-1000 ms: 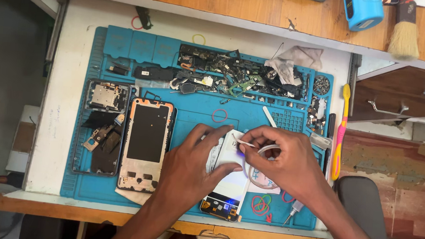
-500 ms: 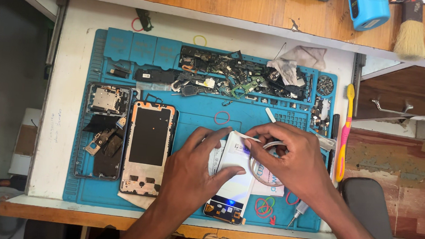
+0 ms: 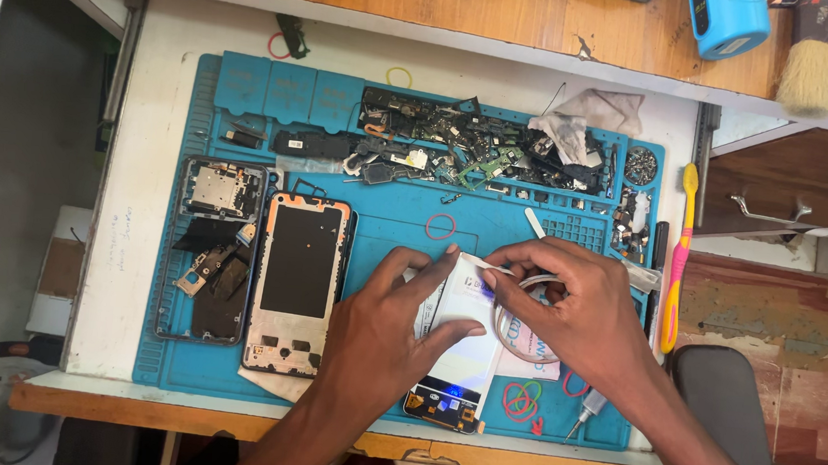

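Both forearms reach in from below, the left hand lying flat with fingers spread, the right hand arched, thumb and forefinger pinched together.
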`<state>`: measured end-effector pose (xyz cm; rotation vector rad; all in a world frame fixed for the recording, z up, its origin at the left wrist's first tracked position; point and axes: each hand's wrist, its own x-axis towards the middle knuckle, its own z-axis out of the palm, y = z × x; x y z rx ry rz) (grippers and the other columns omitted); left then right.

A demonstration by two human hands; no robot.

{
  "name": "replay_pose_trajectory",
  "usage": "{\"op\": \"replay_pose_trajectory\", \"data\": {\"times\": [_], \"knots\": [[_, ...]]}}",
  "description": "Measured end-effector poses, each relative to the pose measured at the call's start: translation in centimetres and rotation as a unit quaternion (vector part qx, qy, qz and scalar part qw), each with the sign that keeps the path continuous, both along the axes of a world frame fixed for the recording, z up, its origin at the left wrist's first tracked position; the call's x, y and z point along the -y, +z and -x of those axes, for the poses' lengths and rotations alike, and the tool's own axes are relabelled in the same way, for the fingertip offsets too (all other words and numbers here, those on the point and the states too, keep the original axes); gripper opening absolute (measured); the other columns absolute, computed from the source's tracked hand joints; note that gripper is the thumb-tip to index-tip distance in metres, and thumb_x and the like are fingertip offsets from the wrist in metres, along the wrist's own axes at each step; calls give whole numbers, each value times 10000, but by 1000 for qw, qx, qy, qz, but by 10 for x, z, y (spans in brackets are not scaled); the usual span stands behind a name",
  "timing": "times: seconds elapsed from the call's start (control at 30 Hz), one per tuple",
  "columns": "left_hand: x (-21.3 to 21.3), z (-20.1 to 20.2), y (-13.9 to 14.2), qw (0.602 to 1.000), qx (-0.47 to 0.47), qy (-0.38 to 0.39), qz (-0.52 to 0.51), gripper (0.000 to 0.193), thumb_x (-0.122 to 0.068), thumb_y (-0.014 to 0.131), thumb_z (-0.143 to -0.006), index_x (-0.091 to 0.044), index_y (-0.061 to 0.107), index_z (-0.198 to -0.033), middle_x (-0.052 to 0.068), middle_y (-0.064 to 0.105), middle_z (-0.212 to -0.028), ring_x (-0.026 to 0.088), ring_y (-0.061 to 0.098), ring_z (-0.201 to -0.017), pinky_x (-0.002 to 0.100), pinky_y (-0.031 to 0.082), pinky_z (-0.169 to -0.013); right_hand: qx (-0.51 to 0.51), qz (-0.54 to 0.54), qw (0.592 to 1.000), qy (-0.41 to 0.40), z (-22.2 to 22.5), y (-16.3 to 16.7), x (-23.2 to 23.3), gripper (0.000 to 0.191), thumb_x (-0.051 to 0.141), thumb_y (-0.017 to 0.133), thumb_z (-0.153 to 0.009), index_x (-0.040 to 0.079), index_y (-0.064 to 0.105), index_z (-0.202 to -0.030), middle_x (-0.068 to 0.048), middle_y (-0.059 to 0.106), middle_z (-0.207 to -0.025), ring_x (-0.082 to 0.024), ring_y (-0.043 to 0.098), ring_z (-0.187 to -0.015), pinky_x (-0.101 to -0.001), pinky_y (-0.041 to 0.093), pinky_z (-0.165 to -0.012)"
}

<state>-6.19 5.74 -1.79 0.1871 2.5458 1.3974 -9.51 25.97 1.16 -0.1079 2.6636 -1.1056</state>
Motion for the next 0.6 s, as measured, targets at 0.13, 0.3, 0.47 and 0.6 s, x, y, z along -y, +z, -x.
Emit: {"op": "replay_pose_trajectory", "data": {"times": [0.13, 0.3, 0.47, 0.6], "knots": [[0, 0, 1, 1000, 0, 2, -7, 699, -389, 835, -775, -83, 631, -1369, 87, 656, -1136, 225, 742, -730, 358, 590, -605, -11, 25, 1000, -3, -1, 1, -1, 212, 216, 793, -842, 85, 806, -1009, -40, 730, -790, -72, 638, -660, -244, 487, -512], [0, 0, 2, 1000, -10, 3, -10, 696, -387, 841, -778, -78, 633, -1365, 95, 657, -1138, 225, 741, -730, 357, 590, -603, 5, 8, 1000, -12, 0, 1, -1, 217, 216, 791, -831, 93, 813, -1008, -44, 736, -784, -93, 629, -632, -266, 470, -496], [0, 0, 2, 999, 32, 5, -3, 711, -397, 835, -768, -106, 618, -1379, 82, 656, -1151, 234, 734, -681, 366, 586, -599, -12, 3, 1000, 3, 0, 0, 0, 212, 212, 791, -833, 86, 806, -1003, -51, 736, -790, -94, 676, -664, -264, 519, -524], [0, -1, 2, 999, -29, 8, -24, 716, -387, 838, -781, -67, 611, -1380, 109, 656, -1137, 257, 738, -789, 374, 590, -615, -28, 0, 1000, 14, 0, 0, 0, 214, 205, 789, -831, 82, 803, -1007, -60, 750, -811, -117, 705, -680, -273, 545, -550]]}}
